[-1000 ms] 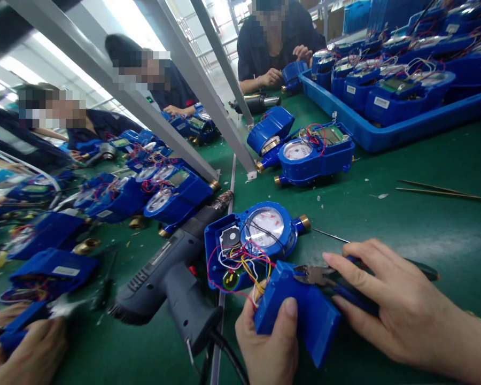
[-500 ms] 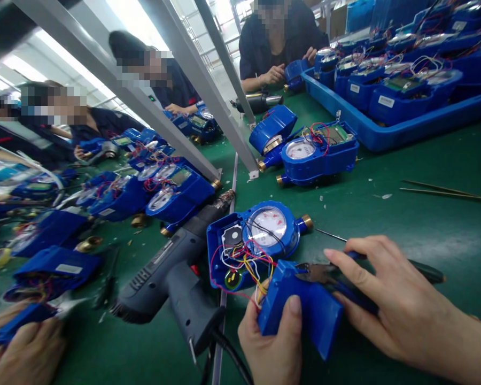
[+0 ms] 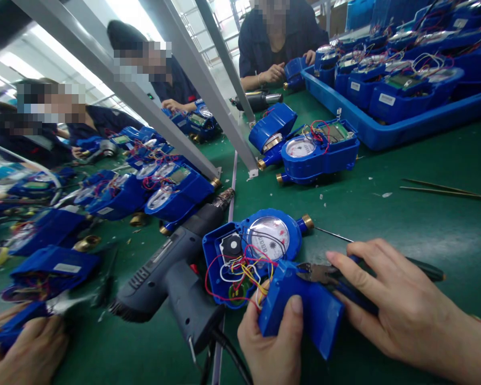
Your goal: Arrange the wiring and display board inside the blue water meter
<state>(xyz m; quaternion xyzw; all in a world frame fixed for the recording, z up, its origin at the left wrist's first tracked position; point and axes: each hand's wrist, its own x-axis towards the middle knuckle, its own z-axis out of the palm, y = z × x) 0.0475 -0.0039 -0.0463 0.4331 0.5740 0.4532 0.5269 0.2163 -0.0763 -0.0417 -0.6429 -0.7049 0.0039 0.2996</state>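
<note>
My left hand (image 3: pixel 274 342) pinches a blue plastic housing piece (image 3: pixel 296 305), with its thumb across the near face. Yellow, white and red wires (image 3: pixel 244 264) run from this piece into an opened blue water meter (image 3: pixel 266 235) lying on the table. In my right hand (image 3: pixel 385 299) is a pair of pliers (image 3: pixel 320 271) with dark blue handles, and its jaws are at the top edge of the housing piece. A screwdriver (image 3: pixel 425 268) with a dark handle lies under or just behind my right hand, its thin shaft pointing toward the meter's brass fitting (image 3: pixel 307 222).
A grey heat gun (image 3: pixel 172 267) lies left of the meter, its cable trailing to the front. Tweezers (image 3: pixel 444 190) lie at right. Beyond are more meters (image 3: pixel 316 155), a blue tray (image 3: pixel 385 136) of meters, and metal posts (image 3: pixel 220 117). Co-workers' hands (image 3: pixel 28 342) are at left.
The opened water meter has turned slightly and shifted a little toward me and left. My hands, the pliers and the housing piece stay nearly in place.
</note>
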